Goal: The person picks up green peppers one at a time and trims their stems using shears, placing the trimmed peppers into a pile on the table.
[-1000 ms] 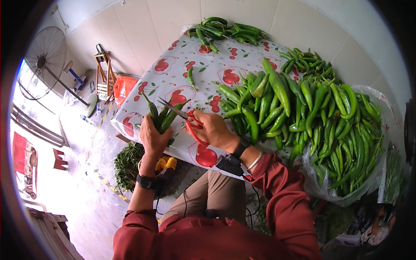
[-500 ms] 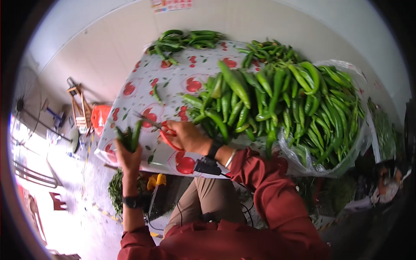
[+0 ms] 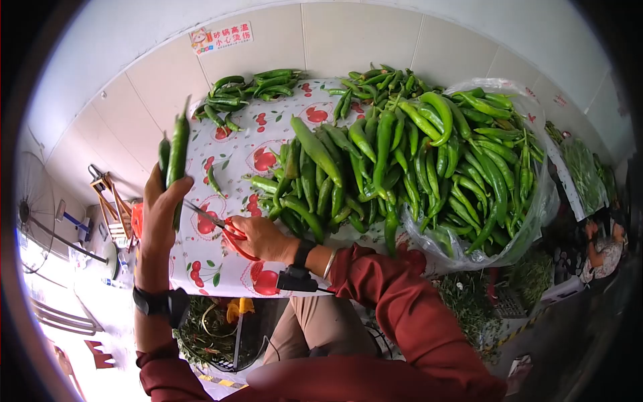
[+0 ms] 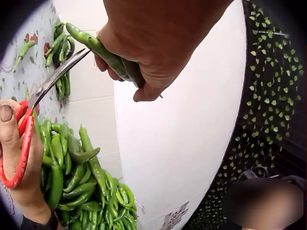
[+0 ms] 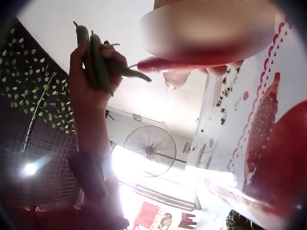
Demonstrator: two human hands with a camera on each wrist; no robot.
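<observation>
Several green peppers (image 3: pixel 177 151) stand upright in the left hand (image 3: pixel 159 213), its fingers curled round them over the table's left edge. In the left wrist view that hand (image 4: pixel 148 43) grips the peppers (image 4: pixel 112 58) from above. The right hand (image 3: pixel 262 239) holds red-handled scissors (image 3: pixel 232 232) above the cloth, their blades pointing up and left toward the left hand. Seen from the left wrist, the scissors' tips lie close to a pepper; contact cannot be told. A large heap of green peppers (image 3: pixel 402 161) lies right of the right hand.
The patterned tablecloth (image 3: pixel 231 191) bears one loose pepper (image 3: pixel 213 181), with smaller pepper piles (image 3: pixel 268 86) along its back. A clear plastic bag (image 3: pixel 536 221) surrounds the heap's right part. Below the table's front edge are greens (image 3: pixel 207 328); a fan (image 3: pixel 33 194) stands at far left.
The left hand has risen with its peppers, moving left in the head view. The right hand has also shifted left with the scissors, while the whole head view has turned.
</observation>
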